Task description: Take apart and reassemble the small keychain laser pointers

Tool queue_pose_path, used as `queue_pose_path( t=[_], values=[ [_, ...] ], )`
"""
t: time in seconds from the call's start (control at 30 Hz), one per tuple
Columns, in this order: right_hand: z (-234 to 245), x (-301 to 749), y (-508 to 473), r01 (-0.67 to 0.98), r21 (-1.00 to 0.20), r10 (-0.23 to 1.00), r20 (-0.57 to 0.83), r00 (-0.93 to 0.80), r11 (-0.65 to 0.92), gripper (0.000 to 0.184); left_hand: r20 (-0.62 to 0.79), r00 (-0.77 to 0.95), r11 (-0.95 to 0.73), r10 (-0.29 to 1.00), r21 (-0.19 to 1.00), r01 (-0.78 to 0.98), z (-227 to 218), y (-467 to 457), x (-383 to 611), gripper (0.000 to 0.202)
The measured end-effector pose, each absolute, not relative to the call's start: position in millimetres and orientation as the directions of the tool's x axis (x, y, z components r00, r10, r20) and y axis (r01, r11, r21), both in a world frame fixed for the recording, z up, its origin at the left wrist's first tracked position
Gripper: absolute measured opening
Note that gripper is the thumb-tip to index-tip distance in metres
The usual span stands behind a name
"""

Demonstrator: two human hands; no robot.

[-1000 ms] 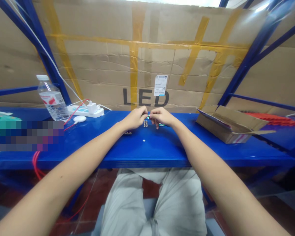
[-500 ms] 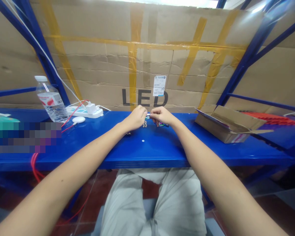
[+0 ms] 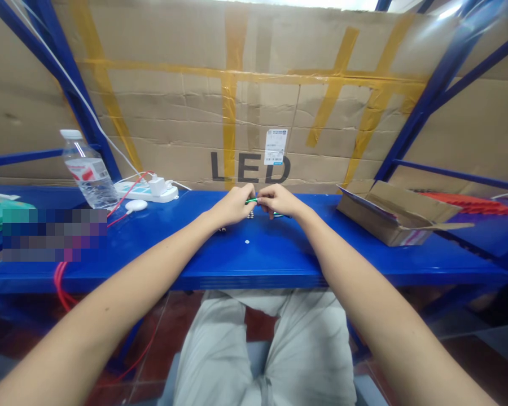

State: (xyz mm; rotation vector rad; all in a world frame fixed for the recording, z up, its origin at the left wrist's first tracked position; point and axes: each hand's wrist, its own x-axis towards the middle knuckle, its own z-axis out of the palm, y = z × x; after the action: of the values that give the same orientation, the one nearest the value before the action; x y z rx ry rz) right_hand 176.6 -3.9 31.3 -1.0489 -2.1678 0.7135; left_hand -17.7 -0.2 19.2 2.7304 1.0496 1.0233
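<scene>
Over the far middle of the blue table (image 3: 220,256), my left hand (image 3: 238,204) is closed on a thin, shiny green rod-like piece (image 3: 251,200). Its exact kind is too small to make out. My right hand (image 3: 278,200) pinches at the right end of the same piece, fingertips close to those of the left. Small metallic parts (image 3: 250,215) lie on the table between the hands, partly hidden by the left one. A few more small metal bits (image 3: 222,229) rest under the left wrist. Dark, shiny slim pieces (image 3: 283,215) lie below the right hand.
An open cardboard box (image 3: 400,217) stands at the right, with red sheets (image 3: 474,204) behind it. On the left are a water bottle (image 3: 88,172), a white power strip (image 3: 150,193) and a round white device (image 3: 136,206). A large cardboard panel (image 3: 186,124) closes off the back.
The green piece between my hands now shows clearly, and the left hand has tilted slightly around it. The fingertips of both hands are a little closer together.
</scene>
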Motion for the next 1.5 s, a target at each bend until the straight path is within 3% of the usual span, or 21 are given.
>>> queue_pose_path(
  t=[0.4,0.5,0.7,1.0,1.37,1.5],
  values=[
    [35.2,181.0,-5.4,0.354,-0.827,0.811,0.191,-0.553,0.437,0.023,0.568,0.595,-0.791,0.569,0.179,0.585,24.9,-9.2,-17.3,0.008],
    [32.0,181.9,-1.0,0.258,-0.883,0.807,0.197,-0.556,0.393,0.016,0.606,0.557,-0.793,0.568,0.221,0.568,26.4,-7.1,-18.0,0.005],
    [32.1,179.3,-3.1,0.136,-0.960,0.829,0.135,-0.542,0.245,0.009,0.647,0.568,-0.860,0.509,0.361,0.360,29.0,-3.6,-18.7,0.003],
    [31.9,181.0,-2.3,0.126,-0.959,0.845,0.156,-0.511,0.253,0.010,0.590,0.555,-0.800,0.586,0.317,0.509,30.1,-7.5,-16.4,0.011],
    [31.0,180.4,-3.0,0.102,-0.968,0.836,0.144,-0.529,0.231,0.014,0.671,0.555,-0.865,0.491,0.299,0.403,26.5,-2.6,-16.6,0.010],
    [32.1,182.2,-2.5,0.102,-0.965,0.833,0.154,-0.531,0.244,0.013,0.659,0.534,-0.841,0.530,0.330,0.428,26.1,-4.2,-15.4,0.012]
  ],
)
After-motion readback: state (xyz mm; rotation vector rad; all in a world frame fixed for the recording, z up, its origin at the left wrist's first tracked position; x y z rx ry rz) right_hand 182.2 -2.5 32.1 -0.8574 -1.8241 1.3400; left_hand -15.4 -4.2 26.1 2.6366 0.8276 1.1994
